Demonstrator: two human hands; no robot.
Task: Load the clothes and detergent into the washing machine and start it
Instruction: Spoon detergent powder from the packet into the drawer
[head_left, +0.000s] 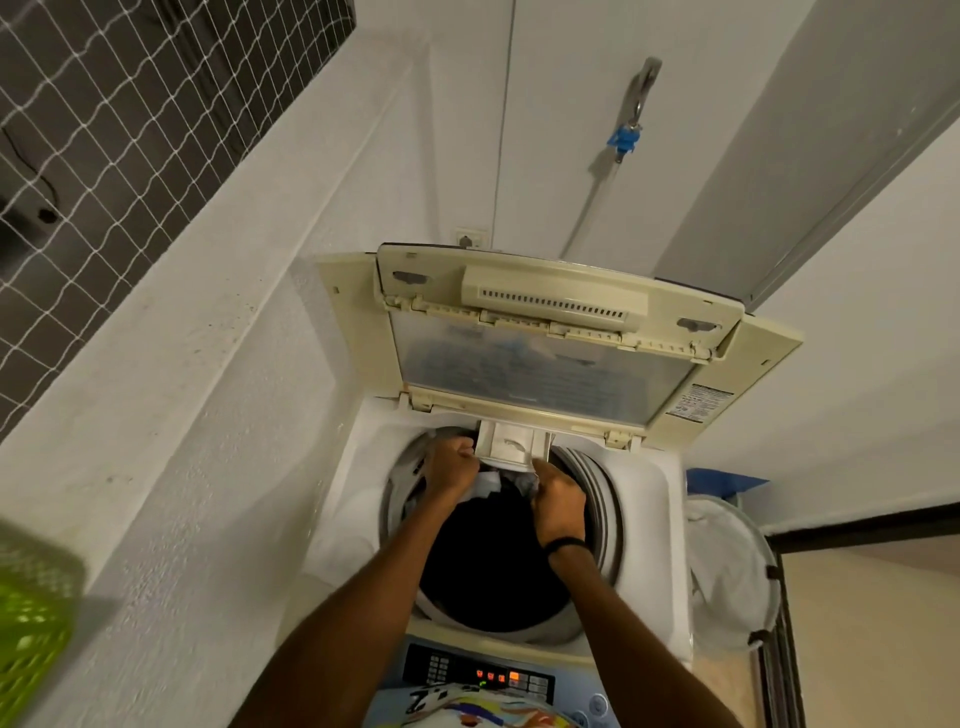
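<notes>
White and cream plastic makes up the top-loading washing machine, whose folding lid stands raised at the back, its clear panel facing the camera. Inside the round drum opening lies a load of dark clothes, with a few pale grey pieces near the far rim. At that far rim a small cream detergent drawer juts out over the drum. Both hands reach to it: the left hand has its fingers curled against the drawer's left edge, gripping it, and the right hand, with a black band at the wrist, pinches the drawer's lower right corner between thumb and fingers. On the near edge, the machine's dark control panel shows orange lights. A white mesh laundry hamper stands just beside the machine on the right, a lime-green plastic basket sits at the far left, and a tap with a blue hose fitting hangs on the wall behind.
</notes>
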